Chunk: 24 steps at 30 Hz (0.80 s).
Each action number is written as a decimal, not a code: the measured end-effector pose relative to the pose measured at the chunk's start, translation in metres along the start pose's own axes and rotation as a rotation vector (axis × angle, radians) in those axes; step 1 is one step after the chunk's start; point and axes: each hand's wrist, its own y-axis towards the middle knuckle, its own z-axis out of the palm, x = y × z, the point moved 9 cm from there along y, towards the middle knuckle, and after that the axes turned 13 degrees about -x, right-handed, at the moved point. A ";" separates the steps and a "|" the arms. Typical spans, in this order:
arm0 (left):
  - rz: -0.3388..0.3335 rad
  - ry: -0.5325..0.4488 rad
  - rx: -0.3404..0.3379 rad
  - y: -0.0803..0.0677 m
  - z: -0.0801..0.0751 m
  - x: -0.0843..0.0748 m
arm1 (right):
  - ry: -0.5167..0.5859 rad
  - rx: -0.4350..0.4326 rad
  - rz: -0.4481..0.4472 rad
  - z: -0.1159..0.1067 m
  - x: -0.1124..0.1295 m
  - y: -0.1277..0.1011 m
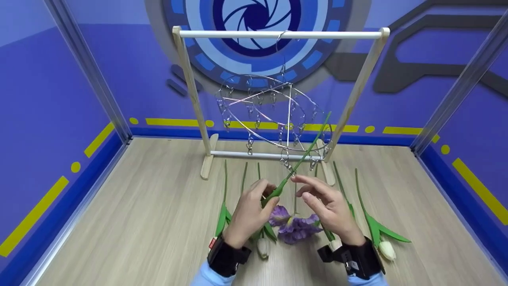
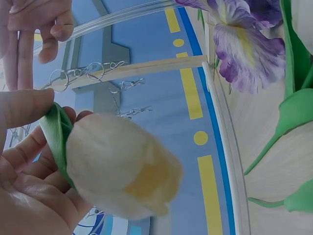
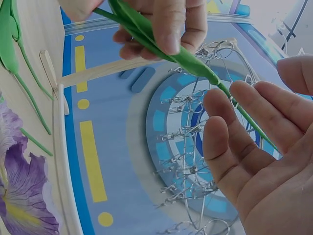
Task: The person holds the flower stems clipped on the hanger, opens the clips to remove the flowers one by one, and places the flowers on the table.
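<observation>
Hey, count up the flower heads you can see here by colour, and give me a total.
White tulip heads lying down: 3
Held white tulip, gripped in the left hand: 1
Purple iris: 1
Total: 5 heads in view; a few more may be hidden.

— What fills the left wrist view?
— A pale tulip bloom (image 2: 120,169), blurred and very close, its green leaf (image 2: 56,134) pinched by the left hand (image 2: 24,166).
— And above?
— The right hand (image 2: 34,29), fingers hanging near a metal clip (image 2: 85,73) (its ring shows plainly).
— To the right?
— A purple iris (image 2: 244,44) lying on the wooden tabletop (image 2: 288,166).
</observation>
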 end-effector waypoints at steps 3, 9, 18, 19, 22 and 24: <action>-0.004 -0.006 0.004 -0.001 0.000 0.001 | 0.017 -0.019 -0.011 -0.002 0.000 0.001; 0.000 -0.034 -0.010 -0.003 -0.002 0.002 | 0.021 -0.071 0.016 -0.008 -0.006 0.003; -0.074 -0.119 0.005 -0.005 0.000 0.006 | -0.008 -0.121 0.134 -0.009 -0.019 0.000; -0.080 -0.123 0.003 -0.005 0.000 0.006 | -0.011 -0.120 0.141 -0.008 -0.020 0.000; -0.084 -0.117 -0.008 -0.005 0.000 0.006 | -0.018 -0.112 0.163 -0.006 -0.024 0.001; -0.087 -0.114 -0.016 -0.006 0.000 0.006 | -0.022 -0.110 0.182 -0.006 -0.028 0.002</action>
